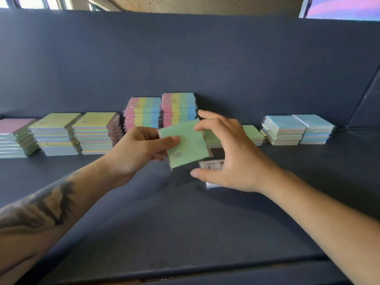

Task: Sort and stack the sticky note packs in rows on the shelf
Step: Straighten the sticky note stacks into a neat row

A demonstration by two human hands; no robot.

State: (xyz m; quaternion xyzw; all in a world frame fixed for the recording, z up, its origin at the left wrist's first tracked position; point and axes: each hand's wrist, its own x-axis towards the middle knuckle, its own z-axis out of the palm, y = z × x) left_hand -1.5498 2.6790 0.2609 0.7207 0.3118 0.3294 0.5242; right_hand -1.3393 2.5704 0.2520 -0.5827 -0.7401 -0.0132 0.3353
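My left hand (141, 151) pinches a green sticky note pack (188, 146) in clear wrap, thumb on top, held above the dark shelf (164, 212). My right hand (232, 153) hovers just right of that pack with fingers spread; its fingertips are near the pack's top right corner, and I cannot tell whether they touch it. Under the right palm lies a white-backed pack (211, 164) on the shelf. Behind the hands stand two rainbow-striped stacks (144, 112), (178, 108). A low green pile (253, 134) sits partly hidden behind my right hand.
Along the back wall stand more stacks: a pink-topped one (14, 138) at far left, two yellow-green-topped ones (55, 134), (94, 133), and two blue-topped ones (283, 130), (314, 128) at right. The shelf's front lip (205, 268) runs near the bottom.
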